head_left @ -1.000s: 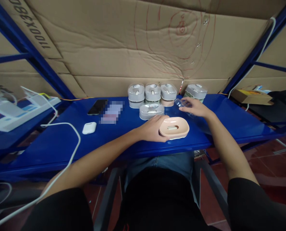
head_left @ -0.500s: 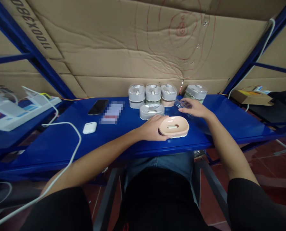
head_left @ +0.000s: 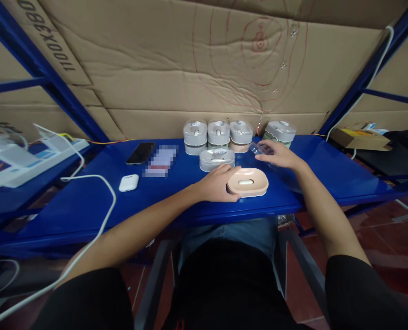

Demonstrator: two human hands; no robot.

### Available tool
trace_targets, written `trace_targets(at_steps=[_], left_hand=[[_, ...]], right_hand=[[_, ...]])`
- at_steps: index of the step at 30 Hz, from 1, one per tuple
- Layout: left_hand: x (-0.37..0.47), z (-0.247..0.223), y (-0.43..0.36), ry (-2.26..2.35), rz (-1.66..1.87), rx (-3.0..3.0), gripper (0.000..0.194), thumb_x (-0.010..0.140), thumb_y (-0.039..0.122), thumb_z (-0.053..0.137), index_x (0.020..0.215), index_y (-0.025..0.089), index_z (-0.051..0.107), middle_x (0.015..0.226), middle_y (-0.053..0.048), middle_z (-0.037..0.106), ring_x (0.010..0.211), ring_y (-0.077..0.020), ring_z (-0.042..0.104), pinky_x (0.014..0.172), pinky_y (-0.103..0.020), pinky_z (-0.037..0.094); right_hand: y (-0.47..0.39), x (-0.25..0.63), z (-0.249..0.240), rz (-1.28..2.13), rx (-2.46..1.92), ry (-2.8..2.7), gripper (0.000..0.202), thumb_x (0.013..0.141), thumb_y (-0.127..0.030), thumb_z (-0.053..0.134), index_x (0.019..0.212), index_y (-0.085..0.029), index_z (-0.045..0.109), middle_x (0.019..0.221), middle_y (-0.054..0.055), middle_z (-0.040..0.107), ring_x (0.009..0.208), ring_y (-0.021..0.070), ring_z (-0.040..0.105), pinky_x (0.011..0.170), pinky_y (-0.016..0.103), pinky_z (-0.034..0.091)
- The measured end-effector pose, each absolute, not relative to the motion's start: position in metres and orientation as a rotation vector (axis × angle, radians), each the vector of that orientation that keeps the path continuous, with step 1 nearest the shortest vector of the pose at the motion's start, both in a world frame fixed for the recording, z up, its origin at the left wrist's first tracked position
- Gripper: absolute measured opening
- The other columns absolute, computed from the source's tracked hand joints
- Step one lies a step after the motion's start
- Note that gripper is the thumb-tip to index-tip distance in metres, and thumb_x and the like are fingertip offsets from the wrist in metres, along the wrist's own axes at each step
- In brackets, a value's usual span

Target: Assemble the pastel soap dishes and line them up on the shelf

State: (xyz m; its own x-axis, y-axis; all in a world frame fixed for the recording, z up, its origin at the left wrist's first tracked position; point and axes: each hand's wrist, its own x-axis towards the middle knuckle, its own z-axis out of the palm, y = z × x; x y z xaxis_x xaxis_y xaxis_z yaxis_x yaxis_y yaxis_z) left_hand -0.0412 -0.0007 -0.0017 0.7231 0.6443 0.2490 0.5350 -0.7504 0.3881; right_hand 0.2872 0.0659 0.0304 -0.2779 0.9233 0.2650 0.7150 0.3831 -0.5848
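Note:
My left hand point(head_left: 219, 184) is wrapped round the left end of a peach oval soap box point(head_left: 257, 184), which has a pale slot in the middle of its basin. The box is at the front of the blue table, with no cover over its top. Farther right, my right hand point(head_left: 282, 155) grips a clear plastic lid point(head_left: 258, 149) close to the tabletop; the fingers hide part of the lid. Just behind my left hand sits a grey soap box point(head_left: 216, 160) under a clear lid.
Stacked lidded soap boxes point(head_left: 218, 133) line the back, with another stack point(head_left: 280, 130) to their right. On the left lie a phone point(head_left: 140, 153), a white earbud case point(head_left: 128, 183), a white cable point(head_left: 111, 195) and a power strip point(head_left: 52, 158). Cardboard point(head_left: 155, 59) walls the rear.
The peach soap box has tilted slightly in my left hand and its right end has moved a little left. My right hand and the clear lid stay practically where they were.

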Motion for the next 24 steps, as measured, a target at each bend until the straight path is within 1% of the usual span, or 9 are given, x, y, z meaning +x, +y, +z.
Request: trace_targets(at_steps=[3, 6, 8, 10, 13, 17, 20, 22, 24], left_hand=[[-0.041, -0.002, -0.001, 0.926, 0.526, 2.649, 0.101, 0.08, 0.049, 0.085, 0.168, 0.013, 0.051, 0.15, -0.022, 0.067, 0.149, -0.0459, 0.059, 0.13, -0.062, 0.046], [-0.041, -0.003, 0.0, 0.926, 0.532, 2.616, 0.1, 0.082, 0.049, 0.085, 0.168, 0.012, 0.05, 0.163, -0.025, 0.061, 0.158, -0.0478, 0.053, 0.135, -0.064, 0.041], [-0.041, -0.005, 0.001, 0.936, 0.558, 2.565, 0.104, 0.081, 0.05, 0.086, 0.17, 0.014, 0.046, 0.173, -0.025, 0.053, 0.165, -0.0492, 0.046, 0.137, -0.067, 0.037], [-0.042, -0.007, 0.003, 0.94, 0.6, 2.508, 0.11, 0.08, 0.051, 0.088, 0.173, 0.015, 0.041, 0.179, -0.026, 0.047, 0.168, -0.05, 0.043, 0.137, -0.07, 0.036], [-0.042, -0.011, 0.006, 0.89, 0.67, 2.445, 0.117, 0.079, 0.051, 0.09, 0.176, 0.016, 0.035, 0.18, -0.026, 0.045, 0.166, -0.0502, 0.045, 0.136, -0.07, 0.04], [-0.041, -0.013, 0.007, 0.855, 0.761, 2.362, 0.129, 0.076, 0.054, 0.094, 0.179, 0.017, 0.026, 0.18, -0.027, 0.045, 0.165, -0.0516, 0.047, 0.134, -0.07, 0.043], [-0.04, -0.011, 0.006, 0.891, 0.738, 2.333, 0.137, 0.074, 0.056, 0.095, 0.181, 0.012, 0.021, 0.182, -0.031, 0.039, 0.168, -0.0543, 0.041, 0.135, -0.072, 0.042], [-0.04, -0.01, 0.005, 0.896, 0.713, 2.333, 0.137, 0.075, 0.056, 0.094, 0.181, 0.011, 0.02, 0.183, -0.031, 0.036, 0.169, -0.0542, 0.039, 0.136, -0.072, 0.04], [-0.04, -0.009, 0.005, 0.895, 0.705, 2.335, 0.135, 0.076, 0.056, 0.093, 0.181, 0.013, 0.022, 0.183, -0.03, 0.037, 0.17, -0.0539, 0.038, 0.137, -0.072, 0.038]], right_hand=[[0.065, 0.287, 0.031, 0.468, -1.392, -2.082, 0.088, 0.077, -0.083, 0.086, 0.142, -0.024, 0.075, 0.122, 0.014, 0.083, 0.107, 0.0388, 0.08, 0.102, 0.064, 0.066], [0.059, 0.284, 0.036, 0.482, -1.313, -2.115, 0.088, 0.077, -0.078, 0.09, 0.144, -0.025, 0.075, 0.126, 0.013, 0.083, 0.108, 0.0375, 0.08, 0.104, 0.064, 0.066], [0.053, 0.28, 0.04, 0.53, -1.192, -2.175, 0.088, 0.075, -0.072, 0.094, 0.148, -0.027, 0.074, 0.136, 0.012, 0.082, 0.118, 0.038, 0.079, 0.111, 0.064, 0.063], [0.045, 0.274, 0.045, 0.621, -1.04, -2.243, 0.09, 0.074, -0.066, 0.098, 0.152, -0.029, 0.073, 0.147, 0.011, 0.079, 0.132, 0.0383, 0.075, 0.119, 0.063, 0.058], [0.033, 0.261, 0.048, 0.725, -0.853, -2.34, 0.091, 0.073, -0.058, 0.101, 0.155, -0.031, 0.072, 0.152, 0.009, 0.077, 0.142, 0.0362, 0.072, 0.126, 0.06, 0.054], [0.021, 0.244, 0.044, 0.641, -0.708, -2.472, 0.093, 0.071, -0.053, 0.105, 0.155, -0.031, 0.072, 0.153, 0.01, 0.076, 0.14, 0.0363, 0.073, 0.124, 0.056, 0.056], [0.017, 0.237, 0.037, 0.522, -0.644, -2.536, 0.093, 0.072, -0.054, 0.105, 0.156, -0.031, 0.072, 0.153, 0.011, 0.076, 0.139, 0.0365, 0.073, 0.121, 0.054, 0.058], [0.017, 0.234, 0.034, 0.482, -0.607, -2.545, 0.092, 0.076, -0.054, 0.103, 0.158, -0.031, 0.07, 0.155, 0.012, 0.075, 0.14, 0.0358, 0.073, 0.12, 0.053, 0.058], [0.017, 0.233, 0.032, 0.464, -0.568, -2.549, 0.092, 0.079, -0.054, 0.102, 0.16, -0.03, 0.069, 0.156, 0.013, 0.074, 0.141, 0.035, 0.073, 0.121, 0.052, 0.058]])
